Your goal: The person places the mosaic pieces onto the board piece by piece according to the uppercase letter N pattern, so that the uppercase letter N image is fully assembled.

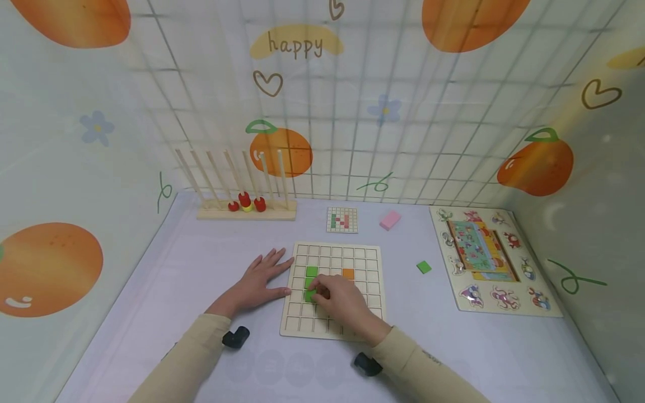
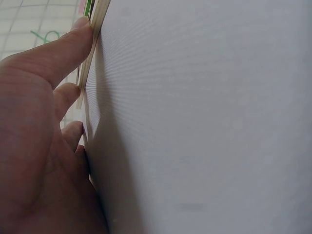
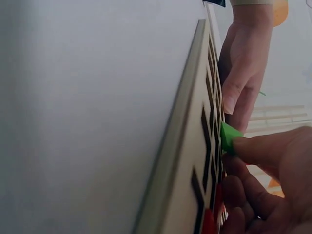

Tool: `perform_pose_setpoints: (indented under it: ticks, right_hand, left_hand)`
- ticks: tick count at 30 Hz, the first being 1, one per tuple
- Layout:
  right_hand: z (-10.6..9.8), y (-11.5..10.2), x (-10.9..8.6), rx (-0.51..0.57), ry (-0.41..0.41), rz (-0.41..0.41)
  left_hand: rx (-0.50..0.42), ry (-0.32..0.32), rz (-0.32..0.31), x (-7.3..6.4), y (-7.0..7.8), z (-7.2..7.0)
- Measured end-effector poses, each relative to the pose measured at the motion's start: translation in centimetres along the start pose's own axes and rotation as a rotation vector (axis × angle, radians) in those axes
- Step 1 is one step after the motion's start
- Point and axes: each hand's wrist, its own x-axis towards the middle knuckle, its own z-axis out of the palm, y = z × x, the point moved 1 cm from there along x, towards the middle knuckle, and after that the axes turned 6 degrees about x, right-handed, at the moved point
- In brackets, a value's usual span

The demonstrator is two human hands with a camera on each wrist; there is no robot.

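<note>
On the table lies a square wooden grid board [image 1: 297, 323]. My right hand [image 1: 341, 299] is over its middle, pinching a green square tile [image 3: 229, 137] between thumb and fingers; the right wrist view shows the tile tilted against the board. Another green tile [image 1: 312, 271] lies in the grid just beyond, and an orange tile [image 1: 348, 273] sits to its right. Red pieces [image 3: 209, 222] show low in the right wrist view, mostly hidden from the head view by the hand. My left hand [image 1: 256, 284] rests with spread fingers, thumb and index fingertip touching the board's left edge.
Behind the board are a small patterned card [image 1: 342, 220] and a pink block [image 1: 390, 220]. A loose green tile [image 1: 424, 267] lies to the right, near an animal puzzle board [image 1: 484, 302]. A wooden peg rack [image 1: 247, 211] with red and yellow beads stands back left.
</note>
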Motion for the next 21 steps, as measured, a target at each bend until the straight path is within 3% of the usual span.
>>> perform_pose_setpoints:
  ticks: [21]
  right_hand:
    - [0.22,-0.53,0.05,-0.057,0.045,0.003]
  left_hand:
    - [0.000,0.006,0.009,0.06,-0.30,0.26]
